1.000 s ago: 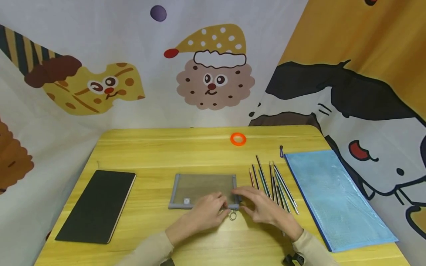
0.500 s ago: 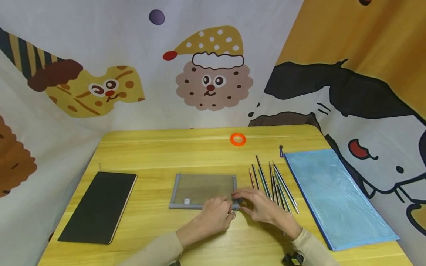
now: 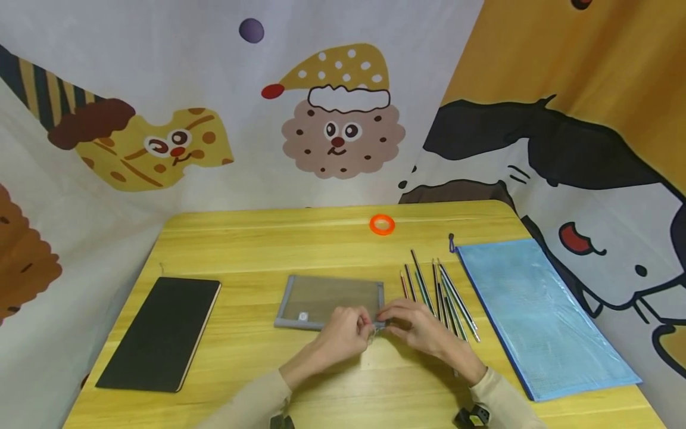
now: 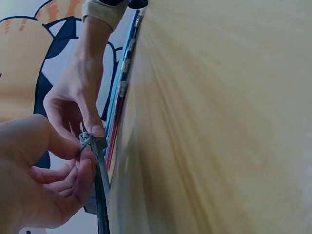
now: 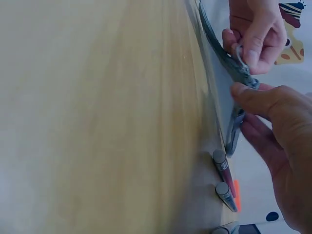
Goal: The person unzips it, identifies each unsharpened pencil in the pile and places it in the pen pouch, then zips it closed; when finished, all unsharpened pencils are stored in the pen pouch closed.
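A flat grey mesh zip pouch [image 3: 327,295] lies at the middle of the table, its near right corner raised a little. My left hand [image 3: 343,332] pinches the small metal ring [image 5: 239,52] of the zipper pull at that corner between thumb and fingertips. Beside it, my right hand [image 3: 418,326] grips the pouch's corner, thumb on the near side and fingers beyond. In the left wrist view, the grey zipper edge [image 4: 101,195] runs away from the pinched corner. The fingers partly hide the zipper pull.
Several pencils [image 3: 421,283] lie fanned out just right of the pouch, partly under my right forearm. A blue mesh zip folder [image 3: 546,319] is at the right, a black notebook [image 3: 161,333] at the left. An orange ring [image 3: 382,224] sits near the back edge.
My left hand has moved right to the ring, which lay on the table, and now pinches it. The pouch's near right corner has risen and the pouch has turned slightly. The right hand stays at the corner.
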Demonstrator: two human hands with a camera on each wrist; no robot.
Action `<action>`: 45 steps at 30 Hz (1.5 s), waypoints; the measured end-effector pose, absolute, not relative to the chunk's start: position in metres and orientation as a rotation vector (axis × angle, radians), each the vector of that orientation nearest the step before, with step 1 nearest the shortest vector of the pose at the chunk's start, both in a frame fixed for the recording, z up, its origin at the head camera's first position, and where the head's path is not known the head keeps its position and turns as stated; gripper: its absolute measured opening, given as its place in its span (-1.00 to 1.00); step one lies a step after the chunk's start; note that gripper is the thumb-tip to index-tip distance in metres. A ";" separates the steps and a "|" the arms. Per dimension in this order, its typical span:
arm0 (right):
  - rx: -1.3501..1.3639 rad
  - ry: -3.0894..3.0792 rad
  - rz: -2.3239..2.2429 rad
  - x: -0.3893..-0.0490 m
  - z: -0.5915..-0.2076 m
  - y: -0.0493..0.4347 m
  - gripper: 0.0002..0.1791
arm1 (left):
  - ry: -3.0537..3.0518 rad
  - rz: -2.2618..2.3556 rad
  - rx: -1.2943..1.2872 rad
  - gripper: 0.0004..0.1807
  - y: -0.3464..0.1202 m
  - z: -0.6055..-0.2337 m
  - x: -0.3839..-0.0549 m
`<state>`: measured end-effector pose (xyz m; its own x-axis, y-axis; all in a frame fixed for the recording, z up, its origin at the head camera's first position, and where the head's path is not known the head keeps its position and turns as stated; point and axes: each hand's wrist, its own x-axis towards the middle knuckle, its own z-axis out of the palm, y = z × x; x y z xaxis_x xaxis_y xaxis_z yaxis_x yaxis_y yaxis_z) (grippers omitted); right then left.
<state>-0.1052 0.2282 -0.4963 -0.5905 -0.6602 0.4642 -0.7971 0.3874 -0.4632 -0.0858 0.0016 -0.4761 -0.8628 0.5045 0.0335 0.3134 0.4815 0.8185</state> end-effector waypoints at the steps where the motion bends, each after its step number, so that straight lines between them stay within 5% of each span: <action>1: 1.304 -2.414 1.005 -0.106 -0.496 0.227 -0.63 | 2.501 1.352 0.692 -0.92 0.001 -0.475 -0.086; 45: 1.100 -2.352 1.237 -0.120 -0.479 0.240 -0.65 | 2.823 1.281 0.727 -0.88 -0.116 -0.452 -0.078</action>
<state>-0.1198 0.2404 -0.4789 -0.6775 -0.5019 0.5377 -0.7274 0.3491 -0.5908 -0.0776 -0.1158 -0.4517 -0.8949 0.3877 0.2210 0.4216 0.5723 0.7034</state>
